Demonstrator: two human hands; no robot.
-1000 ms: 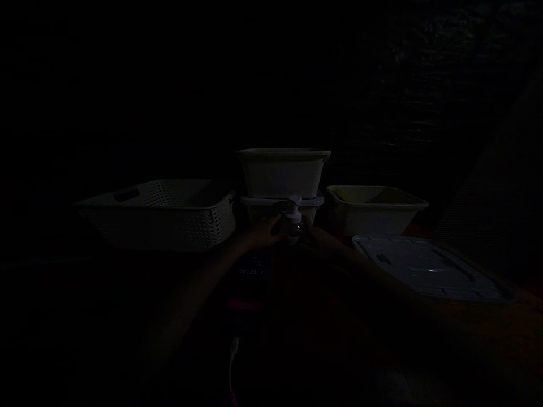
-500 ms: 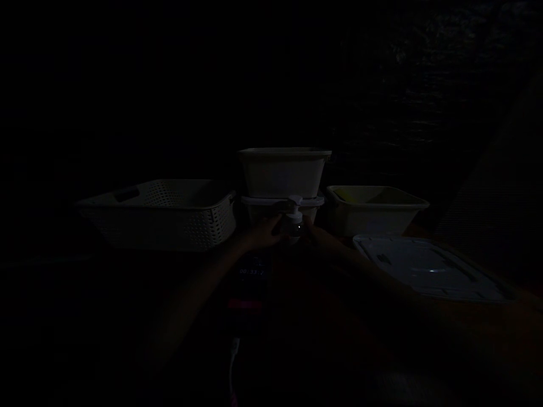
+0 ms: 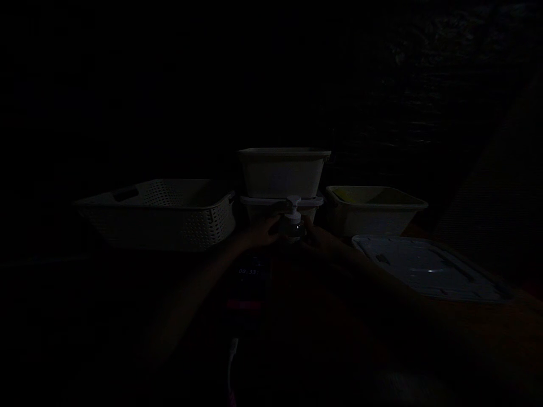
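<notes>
The scene is very dark. A small pump bottle with a white dispenser head stands at the middle of the table. My left hand is wrapped against its left side and my right hand presses against its right side, so both hands hold it between them. Just behind the bottle stand two stacked white bins.
A white perforated basket sits to the left. A yellowish-white tub stands to the right, with a flat white lid lying in front of it. A dark device with a timer display lies between my forearms, a white cable below it.
The pump head has turned slightly between my hands. My hands and the bottle stay in the same place.
</notes>
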